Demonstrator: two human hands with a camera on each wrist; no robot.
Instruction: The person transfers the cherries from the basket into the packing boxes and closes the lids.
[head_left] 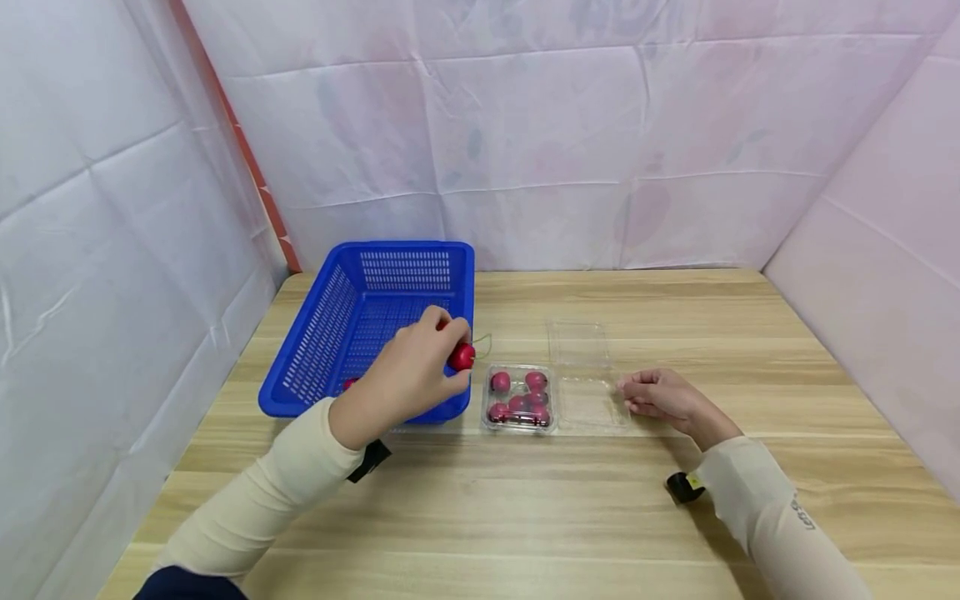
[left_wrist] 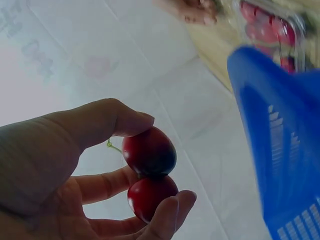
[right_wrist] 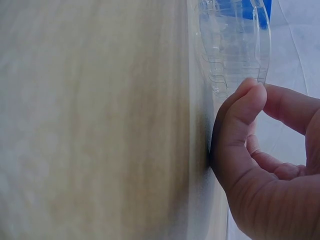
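Observation:
My left hand [head_left: 420, 367] is raised over the near right corner of the blue basket [head_left: 397, 245]. Between its thumb and fingers it grips two dark red cherries, one glossy cherry [left_wrist: 149, 150] under the thumb and a second cherry [left_wrist: 150, 197] against the fingers; a thin green stem shows. On the table at the right, my right hand [head_left: 663, 400] pinches the edge of an open clear plastic clamshell box [head_left: 592, 404], whose lid [head_left: 577, 343] lies back toward the wall. The right wrist view shows thumb and forefinger meeting at the clear plastic [right_wrist: 235, 45].
A clear plastic box [head_left: 553, 400] of several cherries stands between the basket and the open clamshell. Part of a cherry [head_left: 349, 383] shows inside the basket, beside my left forearm. White cloth [head_left: 525, 125] hangs behind the wooden table [head_left: 525, 517] and along both sides.

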